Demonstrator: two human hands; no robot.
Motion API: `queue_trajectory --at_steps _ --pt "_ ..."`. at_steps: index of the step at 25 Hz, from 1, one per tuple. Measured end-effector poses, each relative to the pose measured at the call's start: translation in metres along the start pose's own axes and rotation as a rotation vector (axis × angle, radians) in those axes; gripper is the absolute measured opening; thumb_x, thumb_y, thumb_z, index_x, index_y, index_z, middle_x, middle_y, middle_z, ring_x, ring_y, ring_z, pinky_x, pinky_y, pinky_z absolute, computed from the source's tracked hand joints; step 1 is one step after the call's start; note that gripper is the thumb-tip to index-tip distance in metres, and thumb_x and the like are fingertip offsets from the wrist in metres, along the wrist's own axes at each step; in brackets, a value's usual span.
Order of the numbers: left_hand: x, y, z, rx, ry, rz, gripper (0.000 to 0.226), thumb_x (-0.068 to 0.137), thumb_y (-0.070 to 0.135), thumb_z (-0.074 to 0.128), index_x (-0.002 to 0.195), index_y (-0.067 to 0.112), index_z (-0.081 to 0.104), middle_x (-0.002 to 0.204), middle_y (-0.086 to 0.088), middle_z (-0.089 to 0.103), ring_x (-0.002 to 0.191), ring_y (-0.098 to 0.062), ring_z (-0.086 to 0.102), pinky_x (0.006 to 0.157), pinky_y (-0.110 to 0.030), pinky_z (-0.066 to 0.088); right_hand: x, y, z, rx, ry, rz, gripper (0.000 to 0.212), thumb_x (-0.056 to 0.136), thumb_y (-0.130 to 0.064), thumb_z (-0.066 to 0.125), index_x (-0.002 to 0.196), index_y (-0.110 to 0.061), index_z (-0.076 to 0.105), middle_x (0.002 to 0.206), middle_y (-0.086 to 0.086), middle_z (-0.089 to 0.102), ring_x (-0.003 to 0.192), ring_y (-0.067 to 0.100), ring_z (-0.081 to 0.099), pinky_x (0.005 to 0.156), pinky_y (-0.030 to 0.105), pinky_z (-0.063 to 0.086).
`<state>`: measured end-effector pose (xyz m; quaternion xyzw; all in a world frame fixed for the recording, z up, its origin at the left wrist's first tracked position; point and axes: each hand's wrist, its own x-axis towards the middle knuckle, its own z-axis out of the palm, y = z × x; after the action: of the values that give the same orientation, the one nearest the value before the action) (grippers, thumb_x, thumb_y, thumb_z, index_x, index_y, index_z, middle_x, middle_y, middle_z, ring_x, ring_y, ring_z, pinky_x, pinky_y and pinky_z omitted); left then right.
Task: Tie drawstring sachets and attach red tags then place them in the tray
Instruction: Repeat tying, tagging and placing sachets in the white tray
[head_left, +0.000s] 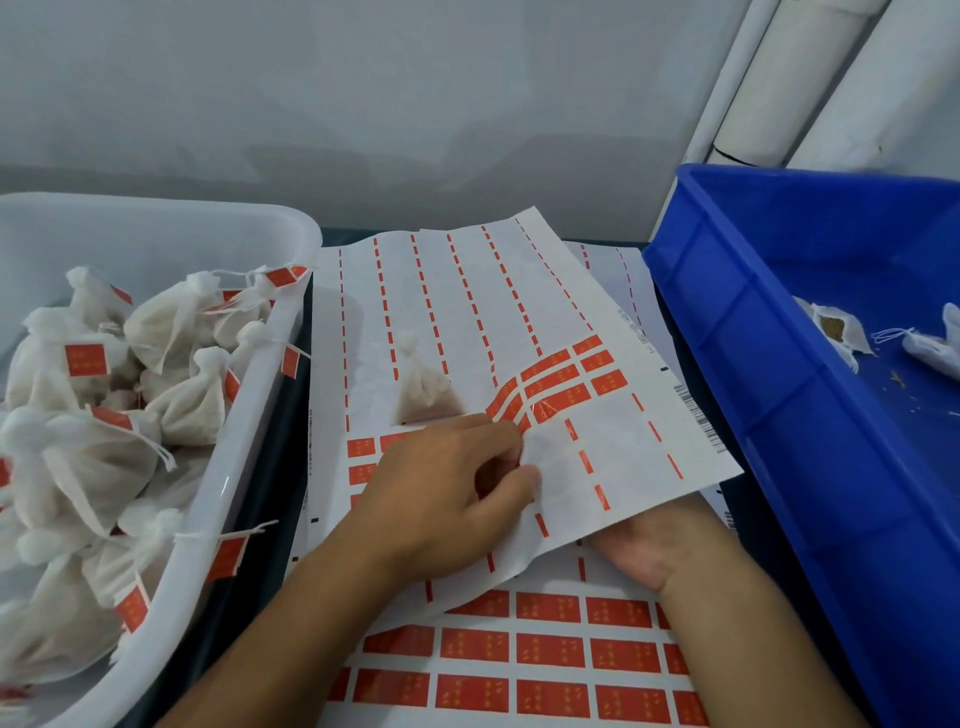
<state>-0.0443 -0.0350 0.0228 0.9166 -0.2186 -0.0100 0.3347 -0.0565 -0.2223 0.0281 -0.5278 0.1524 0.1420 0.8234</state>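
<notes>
One head-worn, wide-angle view looks forward and steeply down, close over the work; both forearms enter from the bottom edge; the left hand (441, 488) sits at centre frame, the right hand (649, 545) at lower right; a white tray (291, 228) fills the left, a blue bin (727, 291) the right; a wall (363, 93) spans the top.

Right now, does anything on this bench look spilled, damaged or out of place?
Yes. Brown crumbs lie scattered on the blue bin floor beside an untied sachet gaping open, so filling seems spilled. Also, the top label sheet sits askew, lifted over the stack.
</notes>
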Motion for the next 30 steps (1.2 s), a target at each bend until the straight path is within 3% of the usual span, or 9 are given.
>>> queue_trajectory --at_steps 5,9,12,17,22,26,30 --pt "0.0008 -0.005 0.001 -0.174 -0.086 -0.05 0.028 0.092 0.06 0.043 0.084 0.037 0.058 0.096 0.025 0.067 0.09 0.001 0.065 0.08 -0.025 0.058 -0.0028 0.0003 0.0028 0.01 0.02 0.03 0.017 0.107 -0.022 0.046 0.104 -0.017 0.062 0.074 0.006 0.074 0.058 0.018 0.072 0.055 0.029 0.06" --pt "0.0022 -0.0084 -0.0015 -0.182 -0.143 -0.05 0.031 0.095 0.058 0.038 0.092 0.038 0.062 0.1 0.028 0.066 0.095 0.003 0.063 0.084 -0.021 0.054 -0.0022 -0.0019 0.0038 -0.023 0.032 0.038 0.014 0.108 -0.013 0.046 0.102 -0.012 0.059 0.066 0.005 0.068 0.046 0.014 0.063 0.049 0.02 0.054" --pt "0.0026 -0.0087 -0.0017 -0.163 -0.162 -0.054 0.031 0.094 0.057 0.037 0.095 0.039 0.063 0.101 0.031 0.065 0.096 0.005 0.062 0.082 -0.015 0.048 -0.0035 -0.0032 0.0061 -0.045 0.006 0.022 0.014 0.107 -0.01 0.047 0.105 -0.012 0.061 0.073 0.009 0.069 0.048 0.015 0.065 0.05 0.019 0.054" --pt "0.0035 -0.007 0.0002 -0.139 -0.156 -0.061 0.03 0.091 0.064 0.038 0.088 0.042 0.058 0.098 0.03 0.065 0.092 0.002 0.064 0.081 -0.015 0.049 -0.0029 -0.0014 0.0069 -0.021 0.013 0.052 0.019 0.108 -0.021 0.044 0.107 -0.018 0.062 0.08 0.007 0.074 0.056 0.017 0.07 0.056 0.024 0.059" --pt "0.0048 -0.0086 0.0007 -0.143 -0.164 -0.047 0.026 0.094 0.057 0.037 0.09 0.043 0.059 0.1 0.03 0.065 0.096 0.005 0.061 0.08 -0.012 0.045 -0.0024 -0.0015 0.0046 -0.02 0.036 0.052 0.013 0.106 -0.012 0.047 0.099 -0.013 0.059 0.062 0.003 0.067 0.043 0.013 0.059 0.048 0.019 0.052" --pt "0.0044 -0.0089 0.0022 -0.14 -0.162 -0.049 0.029 0.094 0.058 0.037 0.093 0.041 0.06 0.103 0.029 0.066 0.096 0.005 0.061 0.083 -0.014 0.049 -0.0017 -0.0009 0.003 -0.036 0.023 0.057 0.012 0.105 -0.011 0.049 0.106 -0.014 0.061 0.067 0.003 0.07 0.046 0.014 0.061 0.049 0.018 0.052" --pt "0.0027 -0.0077 0.0034 -0.162 -0.147 -0.056 0.03 0.091 0.063 0.039 0.089 0.041 0.059 0.102 0.028 0.067 0.094 0.002 0.064 0.083 -0.019 0.053 -0.0013 0.0005 0.0027 -0.034 0.011 0.049 0.018 0.107 -0.019 0.047 0.117 -0.018 0.061 0.085 0.005 0.078 0.061 0.019 0.074 0.058 0.027 0.06"
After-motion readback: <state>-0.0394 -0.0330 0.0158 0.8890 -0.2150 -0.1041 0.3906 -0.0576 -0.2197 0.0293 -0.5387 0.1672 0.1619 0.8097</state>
